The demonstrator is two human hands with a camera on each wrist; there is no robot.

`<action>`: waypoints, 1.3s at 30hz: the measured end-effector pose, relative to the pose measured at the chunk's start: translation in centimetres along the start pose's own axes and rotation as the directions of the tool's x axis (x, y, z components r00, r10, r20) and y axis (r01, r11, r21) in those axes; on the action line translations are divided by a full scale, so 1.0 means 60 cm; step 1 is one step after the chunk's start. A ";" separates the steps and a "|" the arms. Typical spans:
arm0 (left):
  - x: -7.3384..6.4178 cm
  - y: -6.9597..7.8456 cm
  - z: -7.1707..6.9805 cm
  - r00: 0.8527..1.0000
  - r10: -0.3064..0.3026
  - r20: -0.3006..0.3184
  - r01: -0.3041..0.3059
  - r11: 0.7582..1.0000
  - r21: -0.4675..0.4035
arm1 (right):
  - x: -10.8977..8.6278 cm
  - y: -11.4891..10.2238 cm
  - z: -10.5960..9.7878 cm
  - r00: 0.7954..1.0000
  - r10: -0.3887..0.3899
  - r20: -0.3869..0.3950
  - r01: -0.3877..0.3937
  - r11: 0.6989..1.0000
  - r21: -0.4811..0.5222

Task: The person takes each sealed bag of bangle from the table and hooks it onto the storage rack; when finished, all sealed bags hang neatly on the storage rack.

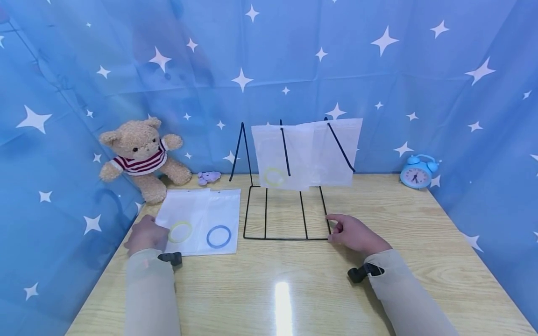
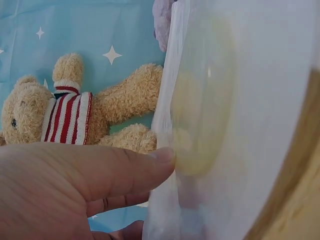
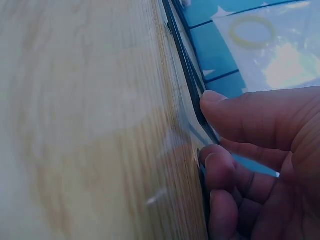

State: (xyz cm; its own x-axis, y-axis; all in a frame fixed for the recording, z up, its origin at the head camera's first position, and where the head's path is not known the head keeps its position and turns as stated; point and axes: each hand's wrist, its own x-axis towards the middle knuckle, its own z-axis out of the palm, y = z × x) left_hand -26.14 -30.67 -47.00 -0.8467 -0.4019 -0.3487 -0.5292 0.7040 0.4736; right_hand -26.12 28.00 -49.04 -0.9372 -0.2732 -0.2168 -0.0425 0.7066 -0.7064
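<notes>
At the left of the table, two white translucent zip bags overlap; one shows a yellow ring, the other a blue ring. My left hand pinches the outer edge of the yellow-ring bag, thumb on its near face in the left wrist view. A black wire rack stands mid-table. My right hand holds its front right corner, thumb and fingers at the wire. Two more white bags, a left one and a right one, hang on the rack's upper arms.
A teddy bear in a striped shirt leans at the back left, with a small purple plush beside it. A blue alarm clock stands at the back right. Blue starry cloth surrounds the wooden table.
</notes>
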 end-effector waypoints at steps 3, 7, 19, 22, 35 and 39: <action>0.004 0.001 0.001 1.000 -0.006 -0.001 0.006 1.000 -0.025 | 0.000 0.000 0.000 1.000 -0.003 -0.002 0.003 1.000 -0.001; 0.006 0.004 -0.001 1.000 -0.025 0.007 0.026 0.997 -0.078 | 0.000 0.000 0.000 1.000 0.003 0.001 -0.003 1.000 0.001; -0.003 0.023 -0.019 0.994 0.089 0.058 -0.087 0.995 -0.044 | 0.002 0.003 0.000 1.000 0.001 0.000 -0.001 1.000 0.011; -0.004 0.027 -0.019 0.994 0.094 0.050 -0.090 0.993 -0.077 | 0.002 0.005 0.000 1.000 -0.002 0.001 0.002 1.000 0.019; -0.016 0.035 -0.022 0.988 0.151 -0.018 -0.151 0.962 -0.227 | 0.001 0.002 -0.001 1.000 0.007 0.006 -0.007 1.000 0.016; -0.017 0.037 -0.026 0.984 0.166 -0.058 -0.175 0.952 -0.251 | 0.000 0.001 0.001 1.000 0.003 -0.001 -0.003 1.000 0.010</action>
State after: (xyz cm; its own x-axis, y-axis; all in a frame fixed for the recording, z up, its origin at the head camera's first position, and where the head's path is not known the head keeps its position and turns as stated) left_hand -26.53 -29.62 -44.35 -0.9244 -0.3133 -0.2176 -0.3694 0.5934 0.7151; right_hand -26.10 27.97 -49.12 -0.9377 -0.2703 -0.2182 -0.0361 0.7006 -0.7126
